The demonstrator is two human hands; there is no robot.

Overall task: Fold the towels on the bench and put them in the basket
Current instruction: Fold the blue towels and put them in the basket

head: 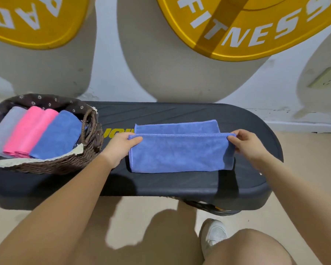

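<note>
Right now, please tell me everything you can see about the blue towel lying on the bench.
The blue towel looks like soft microfibre with a stitched hem. It lies flat on the black bench, right of the basket, partly folded: the near layer covers most of it, and a far strip shows. The left hand and right hand pinch its upper corners.

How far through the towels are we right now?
Done: four folded towels in the basket: grey, two pink, blue. In hand: the left hand and right hand pinch the blue towel on the bench, partly folded. Left: finish folding and basket it.
</note>
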